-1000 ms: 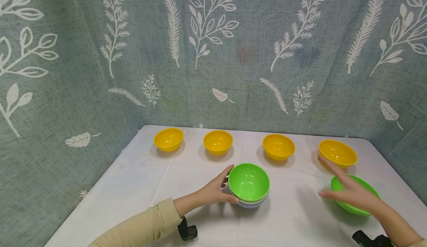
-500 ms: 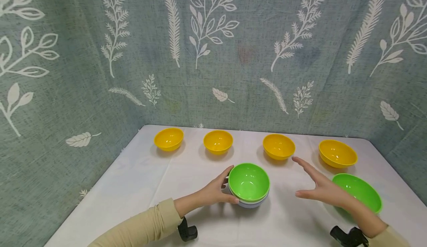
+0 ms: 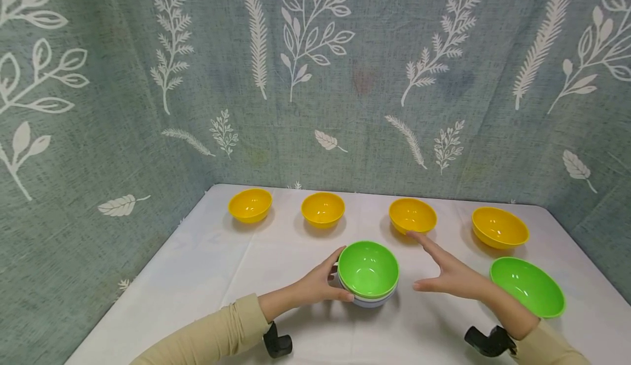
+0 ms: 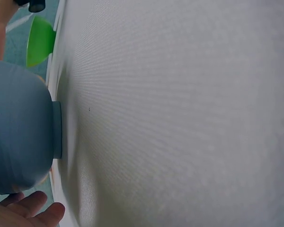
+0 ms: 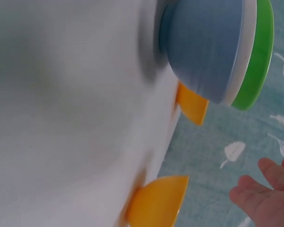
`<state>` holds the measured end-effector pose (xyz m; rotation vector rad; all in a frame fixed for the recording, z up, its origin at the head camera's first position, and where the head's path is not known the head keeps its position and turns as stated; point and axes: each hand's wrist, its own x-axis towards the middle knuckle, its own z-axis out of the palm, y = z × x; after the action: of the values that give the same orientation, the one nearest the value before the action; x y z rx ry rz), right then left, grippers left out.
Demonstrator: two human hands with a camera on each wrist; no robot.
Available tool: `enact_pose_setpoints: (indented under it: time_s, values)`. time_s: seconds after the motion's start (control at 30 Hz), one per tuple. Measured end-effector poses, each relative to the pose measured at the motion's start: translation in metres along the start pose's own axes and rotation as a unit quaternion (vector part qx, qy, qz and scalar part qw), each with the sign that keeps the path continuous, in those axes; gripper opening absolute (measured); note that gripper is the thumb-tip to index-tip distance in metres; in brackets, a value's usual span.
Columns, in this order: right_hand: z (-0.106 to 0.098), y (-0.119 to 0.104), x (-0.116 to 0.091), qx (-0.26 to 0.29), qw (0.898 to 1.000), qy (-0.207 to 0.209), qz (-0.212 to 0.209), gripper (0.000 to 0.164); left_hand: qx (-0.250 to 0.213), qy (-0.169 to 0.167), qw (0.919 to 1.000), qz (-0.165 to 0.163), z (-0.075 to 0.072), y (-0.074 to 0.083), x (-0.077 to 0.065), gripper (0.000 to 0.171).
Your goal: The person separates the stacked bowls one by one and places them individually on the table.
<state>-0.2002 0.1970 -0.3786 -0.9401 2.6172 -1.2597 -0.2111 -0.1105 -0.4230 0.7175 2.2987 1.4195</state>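
A stack of bowls sits mid-table in the head view: a green bowl (image 3: 368,269) on top, a white bowl (image 5: 241,56) under it and a blue bowl (image 5: 203,47) at the bottom. My left hand (image 3: 317,284) holds the stack's left side, thumb at the front and fingers round the back. To the right of the stack, my right hand (image 3: 458,277) hovers with fingers spread and thumb apart, holding nothing. Its fingertips overlap the front of a yellow bowl (image 3: 412,216) in the head view. A larger green bowl (image 3: 527,287) stands beyond the right wrist.
Along the back of the white-covered table (image 3: 197,299) stand more yellow bowls: one at far left (image 3: 250,206), another left of centre (image 3: 322,210), and one at right (image 3: 499,228). A leaf-patterned curtain (image 3: 365,107) hangs behind the table.
My right hand has moved left, from over the larger green bowl to near the stack, fingers still spread. My left hand and the stack have stayed in place.
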Motion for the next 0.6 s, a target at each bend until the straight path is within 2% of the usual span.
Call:
enact_pose_setpoints:
  time_s: [0.6]
  values:
    - [0.023,0.003,0.022,0.009,0.999,-0.026,-0.03,0.091,-0.022,0.004,0.9997,0.007,0.001,-0.003,0.001,0.102]
